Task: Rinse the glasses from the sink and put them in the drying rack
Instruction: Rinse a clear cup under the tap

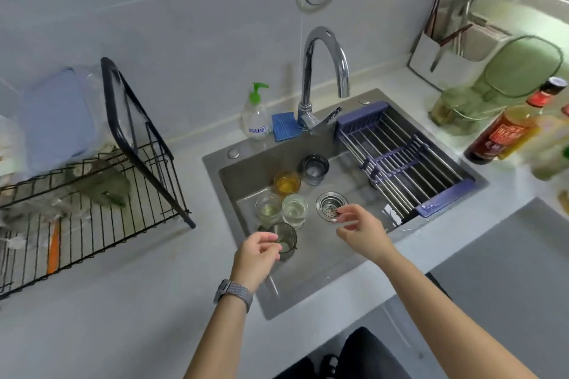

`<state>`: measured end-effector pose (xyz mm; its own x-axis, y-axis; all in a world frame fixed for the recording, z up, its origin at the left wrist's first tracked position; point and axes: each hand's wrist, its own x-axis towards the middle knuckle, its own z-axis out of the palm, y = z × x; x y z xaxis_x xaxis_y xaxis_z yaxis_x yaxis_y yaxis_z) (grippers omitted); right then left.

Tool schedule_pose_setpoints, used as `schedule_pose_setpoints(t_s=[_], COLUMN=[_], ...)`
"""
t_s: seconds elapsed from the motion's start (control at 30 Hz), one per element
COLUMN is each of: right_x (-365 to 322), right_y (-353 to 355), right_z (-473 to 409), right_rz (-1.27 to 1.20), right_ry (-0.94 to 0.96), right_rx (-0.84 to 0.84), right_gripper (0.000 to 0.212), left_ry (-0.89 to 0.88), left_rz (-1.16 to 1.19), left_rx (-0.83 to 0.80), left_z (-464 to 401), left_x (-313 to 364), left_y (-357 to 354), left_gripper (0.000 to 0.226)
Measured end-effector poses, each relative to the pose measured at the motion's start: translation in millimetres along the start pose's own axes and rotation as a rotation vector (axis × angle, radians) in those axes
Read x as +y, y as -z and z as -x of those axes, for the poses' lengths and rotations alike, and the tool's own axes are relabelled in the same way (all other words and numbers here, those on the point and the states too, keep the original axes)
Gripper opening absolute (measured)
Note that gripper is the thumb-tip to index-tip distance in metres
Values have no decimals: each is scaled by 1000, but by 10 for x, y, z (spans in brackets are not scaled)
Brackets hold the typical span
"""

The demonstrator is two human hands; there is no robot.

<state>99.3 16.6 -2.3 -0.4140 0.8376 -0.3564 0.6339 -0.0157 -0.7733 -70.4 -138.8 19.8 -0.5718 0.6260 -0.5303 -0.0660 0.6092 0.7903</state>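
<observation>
Pickup step, nothing rinsed yet: five glasses (289,197) sit in the sink (320,258). Left hand (257,252) by the dark glass (284,238), right hand (358,229) over the drain; both loose, empty. Next: grip that glass, move under faucet (323,71), rack (92,194) waits on bench

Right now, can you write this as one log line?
step: reaching | left hand: open, near dark glass | right hand: open, empty | sink: five glasses | rack: no glasses

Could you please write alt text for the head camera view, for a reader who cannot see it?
Two bare hands, left hand and right hand, hover open over a grey sink holding five glasses. A chrome faucet arches behind, and a black wire drying rack stands on the counter to the left.
</observation>
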Motion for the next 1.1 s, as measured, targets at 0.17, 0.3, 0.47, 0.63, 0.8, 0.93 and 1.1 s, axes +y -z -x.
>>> schedule_pose_setpoints(t_s=[0.17, 0.3, 0.47, 0.63, 0.8, 0.93, 1.1], right_x=[140, 204, 390, 577, 700, 752, 755], right_y=[61, -2, -361, -859, -1111, -1119, -820], right_z=[-528, -1143, -1760, -2047, -2136, -2153, -2138], right_rz=[-13, 85, 215, 262, 101, -85, -216], right_ry=[-70, -49, -8, 90, 201, 224, 62], right_rx=[-157, -397, -540, -572, -636, -653, -759], right_gripper=[47, 75, 81, 93, 93, 73, 68], left_ry=[81, 141, 206, 277, 286, 285, 286], left_rz=[69, 151, 387, 536, 550, 514, 501], left_rx=[16, 135, 365, 473, 513, 549, 534], left_z=[-136, -352, -456, -538, -572, -581, -511], left_x=[111, 240, 368, 354, 357, 273, 264], left_y=[-144, -307, -615, -960, -1047, -1068, -1145], left_gripper=[13, 16, 18, 20, 21, 21, 22])
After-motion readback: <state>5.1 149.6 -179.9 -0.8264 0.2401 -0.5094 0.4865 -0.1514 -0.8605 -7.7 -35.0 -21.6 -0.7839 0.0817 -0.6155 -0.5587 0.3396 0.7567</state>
